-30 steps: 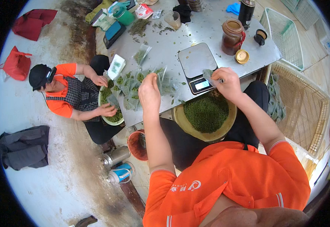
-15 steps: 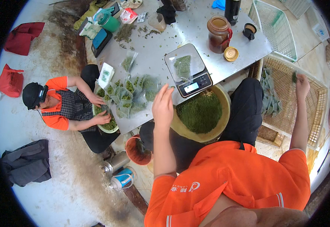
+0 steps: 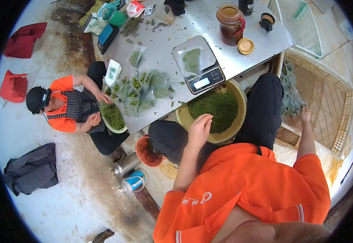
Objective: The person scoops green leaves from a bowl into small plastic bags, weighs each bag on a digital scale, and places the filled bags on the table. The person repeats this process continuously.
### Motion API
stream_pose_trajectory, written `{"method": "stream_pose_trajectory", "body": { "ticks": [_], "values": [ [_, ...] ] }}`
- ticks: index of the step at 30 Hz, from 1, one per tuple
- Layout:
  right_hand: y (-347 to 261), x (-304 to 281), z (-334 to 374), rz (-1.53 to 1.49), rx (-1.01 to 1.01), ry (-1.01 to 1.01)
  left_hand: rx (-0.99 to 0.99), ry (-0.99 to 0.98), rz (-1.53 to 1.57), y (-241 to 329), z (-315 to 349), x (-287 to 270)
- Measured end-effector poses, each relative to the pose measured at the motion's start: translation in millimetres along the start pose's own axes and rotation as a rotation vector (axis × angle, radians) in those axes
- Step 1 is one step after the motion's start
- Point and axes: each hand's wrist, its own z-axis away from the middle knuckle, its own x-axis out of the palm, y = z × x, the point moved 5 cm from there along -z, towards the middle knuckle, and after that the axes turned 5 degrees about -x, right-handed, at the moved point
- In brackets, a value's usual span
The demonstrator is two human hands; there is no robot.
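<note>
Left hand (image 3: 200, 127): fingers bent together, any contents hidden from me; basin (image 3: 242, 110) of green leaves just beyond. Right hand (image 3: 306, 115): beside bags (image 3: 292, 97) in a crate (image 3: 332, 99), its opening and grip I cannot tell. One filled bag (image 3: 191, 60) on the scale (image 3: 213, 76), beyond the left hand.

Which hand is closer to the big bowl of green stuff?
Left: the left hand is at the near edge of the bowl; the right hand is farther right, by bags in the crate.
</note>
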Motion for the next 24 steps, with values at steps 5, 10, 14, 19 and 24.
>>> {"method": "stream_pose_trajectory", "body": {
  "ticks": [5,10,14,19,24],
  "values": [
    [-78,-34,19,0.191,0.001,0.242,-0.044,-0.09,0.021,-22,-20,28],
    [-338,-44,107,0.022,-0.669,0.614,-0.264,-0.488,-0.322,-75,-25,111],
    [-487,-26,183,-0.073,-0.947,0.434,-0.113,-0.532,-0.607,-82,-16,180],
    [-514,12,210,0.039,-1.061,0.33,-0.249,-0.837,-0.719,-115,-12,200],
    [-512,12,206,-0.015,-1.046,0.314,-0.585,-0.465,0.237,-105,-7,124]
  ]
}}
